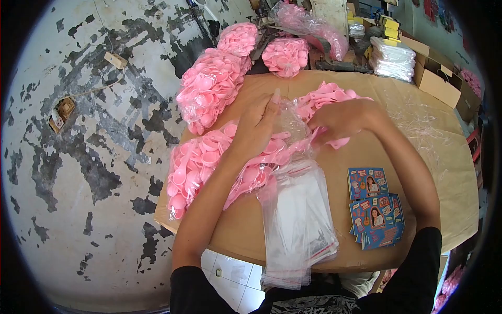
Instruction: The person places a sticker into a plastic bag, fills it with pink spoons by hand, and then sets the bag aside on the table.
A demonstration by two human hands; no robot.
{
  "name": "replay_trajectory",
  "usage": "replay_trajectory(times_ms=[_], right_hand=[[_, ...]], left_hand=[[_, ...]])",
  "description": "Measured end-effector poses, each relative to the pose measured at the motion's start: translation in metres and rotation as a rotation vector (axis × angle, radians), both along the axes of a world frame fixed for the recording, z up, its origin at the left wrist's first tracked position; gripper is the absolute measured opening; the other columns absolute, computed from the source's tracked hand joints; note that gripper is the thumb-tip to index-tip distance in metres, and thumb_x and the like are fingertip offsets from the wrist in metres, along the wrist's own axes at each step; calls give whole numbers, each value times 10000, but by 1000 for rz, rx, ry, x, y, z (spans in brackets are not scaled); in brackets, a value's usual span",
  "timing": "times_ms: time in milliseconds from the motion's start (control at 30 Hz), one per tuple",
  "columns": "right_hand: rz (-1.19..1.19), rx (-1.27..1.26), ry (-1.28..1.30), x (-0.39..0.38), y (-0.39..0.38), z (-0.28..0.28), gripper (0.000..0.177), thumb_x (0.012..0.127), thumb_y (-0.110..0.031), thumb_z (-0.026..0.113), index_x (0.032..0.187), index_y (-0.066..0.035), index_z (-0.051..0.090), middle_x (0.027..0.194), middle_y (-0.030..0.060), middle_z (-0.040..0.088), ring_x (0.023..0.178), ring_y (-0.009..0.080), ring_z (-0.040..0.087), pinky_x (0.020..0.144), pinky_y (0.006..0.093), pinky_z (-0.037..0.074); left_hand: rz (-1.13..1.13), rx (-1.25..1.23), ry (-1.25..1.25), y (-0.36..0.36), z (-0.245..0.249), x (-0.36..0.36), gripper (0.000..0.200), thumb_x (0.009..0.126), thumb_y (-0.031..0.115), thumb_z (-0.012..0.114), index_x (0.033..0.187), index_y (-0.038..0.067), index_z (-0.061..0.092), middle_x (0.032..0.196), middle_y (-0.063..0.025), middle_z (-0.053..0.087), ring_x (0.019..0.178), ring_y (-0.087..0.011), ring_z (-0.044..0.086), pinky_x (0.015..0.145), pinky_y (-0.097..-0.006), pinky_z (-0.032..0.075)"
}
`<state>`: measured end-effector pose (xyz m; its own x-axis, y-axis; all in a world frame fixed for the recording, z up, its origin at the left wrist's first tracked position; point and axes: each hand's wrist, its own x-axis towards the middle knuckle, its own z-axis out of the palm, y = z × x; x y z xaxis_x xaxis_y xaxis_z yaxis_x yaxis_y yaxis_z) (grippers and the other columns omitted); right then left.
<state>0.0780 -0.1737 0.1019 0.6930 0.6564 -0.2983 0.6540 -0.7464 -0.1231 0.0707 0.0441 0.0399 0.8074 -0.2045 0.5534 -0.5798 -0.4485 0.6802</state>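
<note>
Flat on the tabletop (444, 178), its near end hanging over the edge, lies a stack of clear plastic bags (298, 209), some with a red line along the opening. Just beyond that stack, the left hand (257, 124) is beside a crumpled clear bag (294, 119), thumb raised and fingers bent; its grip is part-curled, but the back of the hand hides whether it has hold of the plastic. Beyond the stack and a little to its right, the right hand (342, 121) bends down over a heap of loose pink plastic spoons (330, 95), fingers curled inward and touching them; I cannot tell how far its grip has closed or how many spoons it has

Left of the stack, partly behind the left forearm, is a clear bag full of pink spoons (191, 170). Farther beyond the stack, to its left, a large filled bag (212, 86) rests near the wall (104, 157). Right of the stack, overlapping printed cards (377, 214) lie face up, blue with a person's picture; well beyond the stack and to its right stands an open cardboard box (439, 83)
</note>
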Motion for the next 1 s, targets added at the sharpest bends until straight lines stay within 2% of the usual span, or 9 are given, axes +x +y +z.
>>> replay_trajectory(times_ms=[100, 267, 333, 400, 567, 633, 733, 833, 1000], right_hand=[[-27, 176, 76, 29, -28, -1, 442, 871, -376, 672, 1130, -19, 644, 1018, 138, 680, 977, 258, 640, 853, 389, 484], [210, 496, -174, 52, -36, -16, 273, 877, -190, 644, 1103, -37, 650, 1003, 133, 673, 948, 256, 648, 830, 363, 504], [261, 553, -111, 51, -16, -33, 281, 836, -72, 630, 1115, -38, 634, 1003, 146, 662, 920, 263, 650, 836, 364, 511], [165, 449, -41, 37, 7, -45, 326, 818, -73, 641, 1140, -31, 615, 1052, 158, 647, 928, 286, 645, 858, 375, 506], [611, 759, -206, 57, 33, -129, 418, 800, -151, 663, 1186, -15, 579, 1180, 203, 588, 1057, 375, 581, 964, 457, 436], [616, 775, -290, 43, 40, -123, 449, 795, -199, 677, 1192, -15, 577, 1214, 220, 568, 1123, 409, 538, 1011, 494, 390], [598, 757, -548, 31, 45, -120, 664, 777, -209, 724, 1371, -57, 467, 1376, 211, 478, 1293, 408, 437, 1103, 509, 320], [491, 803, -264, 32, 45, -119, 459, 814, -243, 688, 1201, -26, 571, 1196, 231, 571, 1128, 402, 529, 1006, 494, 389], [579, 786, -42, 48, 38, -128, 436, 843, -279, 694, 1176, -26, 572, 1121, 201, 597, 1041, 362, 577, 922, 453, 452]], left_hand=[[12, 37, 36, 5, -1, 2, 498, 1059, 381, 400, 959, -60, 611, 773, -111, 525, 739, -211, 499, 733, -339, 430], [-70, 30, -10, 2, -7, 6, 509, 1056, 393, 410, 916, -61, 593, 750, -100, 496, 718, -190, 477, 700, -340, 427], [-74, 15, 218, -4, 2, -5, 503, 1057, 389, 410, 941, -62, 598, 760, -100, 495, 712, -191, 473, 705, -341, 435], [-57, 53, 312, -1, 3, -5, 492, 1059, 382, 411, 979, -63, 605, 781, -103, 504, 718, -190, 480, 721, -337, 449], [-167, 31, 80, -2, -2, 1, 466, 1060, 356, 420, 1039, -68, 611, 870, -125, 568, 765, -193, 538, 770, -319, 477], [-132, 64, 54, 0, -3, 3, 467, 1061, 354, 416, 1024, -65, 617, 900, -131, 590, 785, -193, 560, 774, -317, 479], [-178, -30, 145, -1, -3, -1, 464, 1060, 351, 418, 1011, -62, 622, 924, -133, 605, 786, -196, 575, 769, -322, 478], [-153, 9, 125, 0, -2, 1, 458, 1058, 349, 425, 1004, -59, 624, 907, -127, 601, 775, -194, 573, 766, -324, 478], [-129, 43, 92, -2, 1, -1, 475, 1062, 359, 402, 1009, -53, 631, 866, -110, 586, 778, -183, 551, 764, -315, 457]])
